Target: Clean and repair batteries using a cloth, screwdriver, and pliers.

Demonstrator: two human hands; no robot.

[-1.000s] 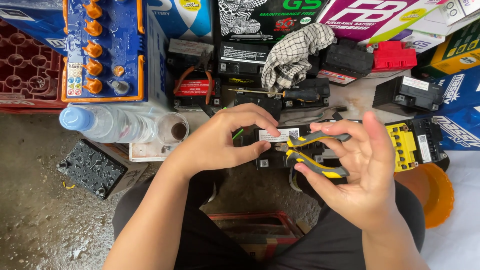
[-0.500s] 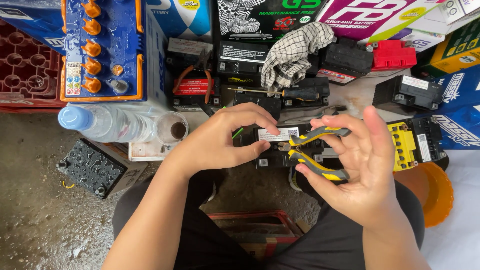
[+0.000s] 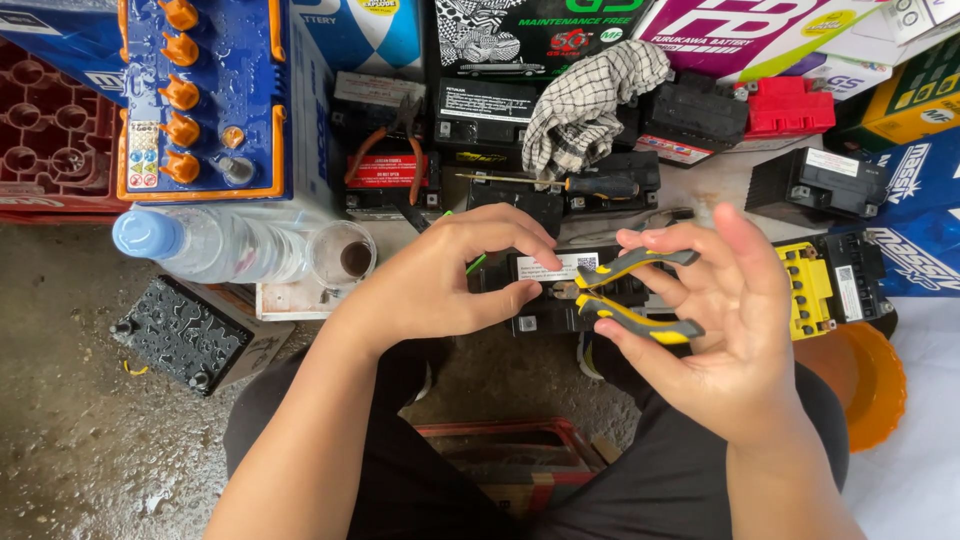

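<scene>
My right hand (image 3: pixel 715 320) grips pliers (image 3: pixel 630 295) with grey and yellow handles, jaws pointing left onto the top of a small black battery (image 3: pixel 560 300) with a white label. My left hand (image 3: pixel 455 270) rests on the battery's left end, thumb under and fingers curled over its top edge, touching it near the plier jaws. A thin green wire (image 3: pixel 473 264) shows behind the left hand. The plier tips are partly hidden by my fingers.
A clear water bottle with a blue cap (image 3: pixel 205 245) and a small glass (image 3: pixel 342 255) lie left. A large blue battery with orange caps (image 3: pixel 205 95), a checked cloth (image 3: pixel 590 95), a screwdriver (image 3: pixel 560 183), orange-handled pliers (image 3: pixel 400 150), several black batteries and cardboard boxes crowd the back. An orange bowl (image 3: pixel 875 385) sits right.
Hardly anything differs. Both hands stay on the battery; the pliers' handles have shifted very slightly in my right hand.
</scene>
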